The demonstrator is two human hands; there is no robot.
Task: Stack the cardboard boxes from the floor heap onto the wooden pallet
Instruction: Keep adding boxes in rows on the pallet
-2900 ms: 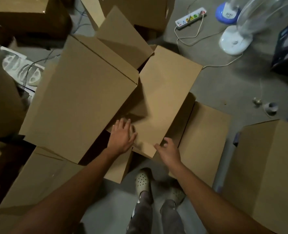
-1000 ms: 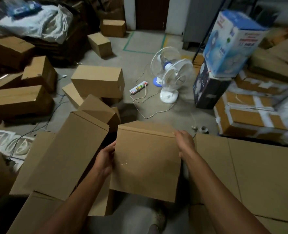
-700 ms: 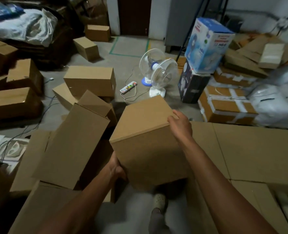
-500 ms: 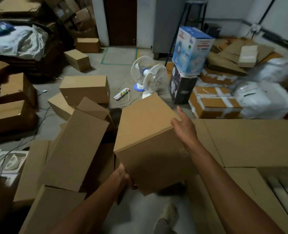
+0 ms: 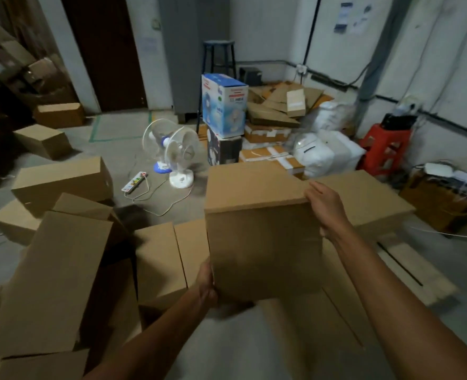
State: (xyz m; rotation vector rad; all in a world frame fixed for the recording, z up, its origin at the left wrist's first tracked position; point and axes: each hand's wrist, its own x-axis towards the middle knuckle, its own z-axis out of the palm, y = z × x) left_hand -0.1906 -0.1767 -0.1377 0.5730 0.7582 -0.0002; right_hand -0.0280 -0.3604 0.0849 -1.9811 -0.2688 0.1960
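I carry a plain brown cardboard box [image 5: 262, 237] in front of me, lifted off the floor. My left hand [image 5: 206, 283] grips its lower left corner from below. My right hand [image 5: 322, 207] holds its upper right edge with the fingers laid over the top. Behind and to the right of the box lies a layer of flat-topped cardboard boxes [image 5: 363, 198] on the wooden pallet [image 5: 407, 267], whose pale slats show at the right. The floor heap of boxes [image 5: 59, 264] lies at my left.
Two white table fans [image 5: 177, 157] and a power strip [image 5: 134, 182] with its cord sit on the concrete floor ahead. A blue fan carton [image 5: 224, 108] stands on a dark box. White sacks [image 5: 328, 154], a red stool [image 5: 385, 146] and loose cartons line the far wall.
I lifted the box out of the heap and turned to the right with it. The view rose from the floor to the room, and the pallet side came into view.
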